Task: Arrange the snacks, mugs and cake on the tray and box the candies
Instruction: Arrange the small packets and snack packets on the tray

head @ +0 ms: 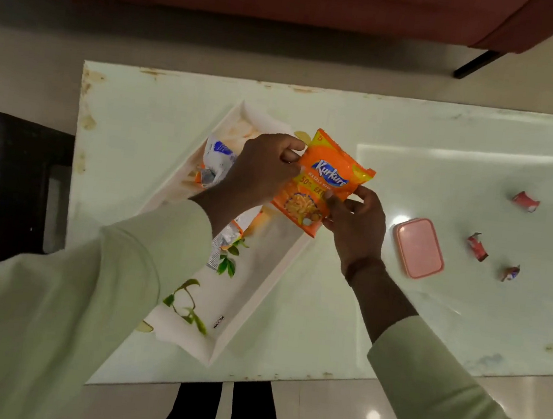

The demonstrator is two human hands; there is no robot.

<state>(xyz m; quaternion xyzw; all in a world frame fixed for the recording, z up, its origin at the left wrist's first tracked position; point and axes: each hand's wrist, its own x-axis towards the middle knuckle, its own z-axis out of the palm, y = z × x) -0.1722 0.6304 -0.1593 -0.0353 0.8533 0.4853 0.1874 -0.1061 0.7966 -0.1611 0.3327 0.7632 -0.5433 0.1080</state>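
I am holding an orange foil Kurkure snack packet (323, 180) in both hands above the far end of a long white rectangular tray with a leaf print (244, 295). My left hand (262, 170) pinches the packet's upper left edge; my right hand (353, 221) grips its lower right corner. Two more snack packets, one white and blue (217, 157), one silver-edged (226, 241), lie in the tray, partly hidden by my left arm. The tray sits slantwise on a pale green glass table (415, 128). To the right, a closed pink plastic box (418, 248) rests on the table, with three wrapped candies (477, 246) scattered beyond it.
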